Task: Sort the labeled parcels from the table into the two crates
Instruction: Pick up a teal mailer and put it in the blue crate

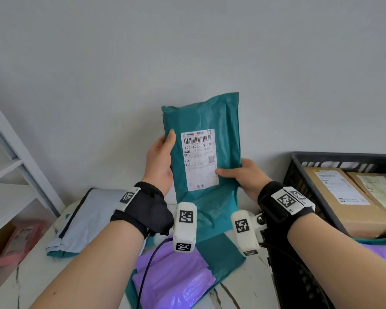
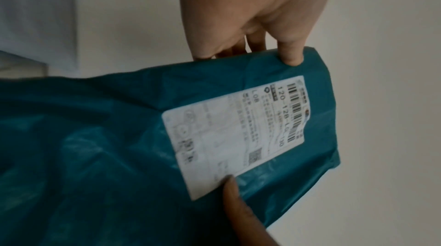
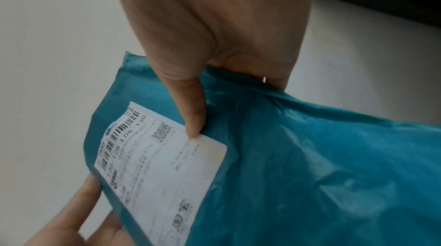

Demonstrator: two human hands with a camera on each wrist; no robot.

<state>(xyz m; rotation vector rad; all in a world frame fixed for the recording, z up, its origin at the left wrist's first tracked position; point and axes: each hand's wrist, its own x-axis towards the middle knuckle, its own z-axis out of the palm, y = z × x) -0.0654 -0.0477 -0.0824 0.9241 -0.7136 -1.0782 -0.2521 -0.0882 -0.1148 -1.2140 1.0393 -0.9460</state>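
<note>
I hold a teal plastic parcel point(image 1: 223, 134) upright above the table, its white shipping label point(image 1: 198, 159) facing me. My left hand point(image 1: 159, 159) grips its left edge, thumb on the front near the label's top. My right hand point(image 1: 243, 175) grips the right edge, thumb pressed on the label's lower right side. In the left wrist view the parcel point(image 2: 119, 137) fills the lower half, with the left hand point(image 2: 257, 14) pinching its edge. The right wrist view shows the right hand point(image 3: 214, 33) with its thumb on the label point(image 3: 162, 171) of the parcel point(image 3: 310, 165).
A dark crate point(image 1: 299, 175) at the right holds two brown cardboard parcels point(image 1: 341, 197). On the marble table point(image 1: 31, 277) lie a purple parcel point(image 1: 174, 275), another teal parcel point(image 1: 223, 253) and a grey one point(image 1: 87, 217). A pink parcel point(image 1: 20, 241) lies low at the left by white shelving point(image 1: 13, 157).
</note>
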